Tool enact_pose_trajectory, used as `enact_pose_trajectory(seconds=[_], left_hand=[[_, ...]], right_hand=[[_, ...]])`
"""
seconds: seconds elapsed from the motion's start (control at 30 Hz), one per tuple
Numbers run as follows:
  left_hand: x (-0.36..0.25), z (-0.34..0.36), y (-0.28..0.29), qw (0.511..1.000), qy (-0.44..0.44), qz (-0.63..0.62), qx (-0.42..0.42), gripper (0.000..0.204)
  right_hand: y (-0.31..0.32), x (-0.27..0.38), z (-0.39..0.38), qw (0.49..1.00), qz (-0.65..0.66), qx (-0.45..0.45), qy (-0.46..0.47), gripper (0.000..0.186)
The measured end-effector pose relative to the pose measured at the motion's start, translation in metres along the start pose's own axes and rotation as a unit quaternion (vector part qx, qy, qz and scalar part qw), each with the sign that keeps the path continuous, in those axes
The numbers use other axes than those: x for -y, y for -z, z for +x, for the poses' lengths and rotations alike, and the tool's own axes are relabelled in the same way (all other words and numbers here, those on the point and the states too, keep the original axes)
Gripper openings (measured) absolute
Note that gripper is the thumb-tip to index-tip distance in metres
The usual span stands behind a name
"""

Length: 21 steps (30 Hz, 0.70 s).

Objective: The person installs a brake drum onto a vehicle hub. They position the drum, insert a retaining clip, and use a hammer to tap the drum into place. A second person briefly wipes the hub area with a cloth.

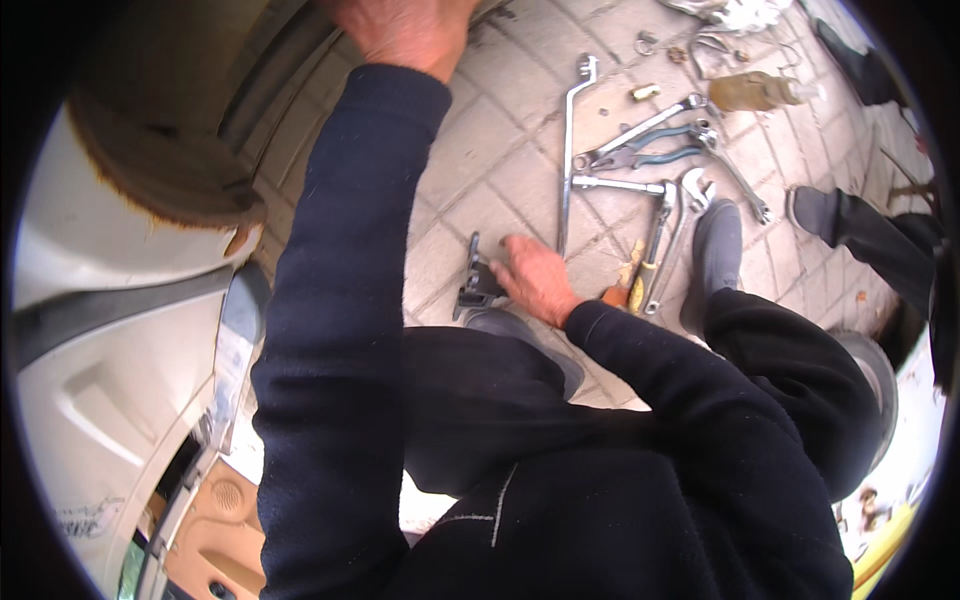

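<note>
At the top edge is my left hand [400, 30], its fingers out of view. My right hand [540, 280] rests low over the pavers [480, 200], fingers apart at a black bracket-like part [475, 285]. To its right lie a long offset wrench [568, 130], a socket handle [620, 184], combination wrenches [750, 185], pliers with dark teal grips [660, 158], an adjustable wrench [692, 198] and a yellow-handled tool [638, 288]. A small brass-coloured piece [645, 92] sits above them.
A rusty white car body [120, 330] fills the left side. A plastic bottle [750, 92] lies upper right. My shoes [716, 245] are among the tools. Another person's legs [880, 250] and shoes are at the right, beside a tyre-like ring [875, 365].
</note>
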<state>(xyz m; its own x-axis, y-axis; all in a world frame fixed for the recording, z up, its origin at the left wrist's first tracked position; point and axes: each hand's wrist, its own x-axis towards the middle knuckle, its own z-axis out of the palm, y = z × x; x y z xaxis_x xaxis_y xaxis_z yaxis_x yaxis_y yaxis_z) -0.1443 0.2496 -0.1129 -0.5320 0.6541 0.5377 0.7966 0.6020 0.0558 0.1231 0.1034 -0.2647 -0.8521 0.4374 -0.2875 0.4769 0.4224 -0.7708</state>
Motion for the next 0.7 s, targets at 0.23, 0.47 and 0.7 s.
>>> enact_pose_trajectory(seconds=[0.23,0.47,0.7], left_hand=[[-0.003,0.000,-0.001,1.000,-0.001,0.013,-0.026,0.101],[0.001,-0.001,0.002,1.000,0.000,0.006,-0.003,0.100],[0.002,-0.003,-0.001,0.999,-0.005,-0.024,-0.028,0.102]], right_hand=[[-0.045,-0.013,-0.034,0.970,-0.189,0.122,0.089,0.020],[-0.046,-0.013,-0.031,0.977,-0.151,0.137,0.070,0.026],[0.061,0.011,-0.004,0.948,-0.206,0.232,0.069,0.032]])
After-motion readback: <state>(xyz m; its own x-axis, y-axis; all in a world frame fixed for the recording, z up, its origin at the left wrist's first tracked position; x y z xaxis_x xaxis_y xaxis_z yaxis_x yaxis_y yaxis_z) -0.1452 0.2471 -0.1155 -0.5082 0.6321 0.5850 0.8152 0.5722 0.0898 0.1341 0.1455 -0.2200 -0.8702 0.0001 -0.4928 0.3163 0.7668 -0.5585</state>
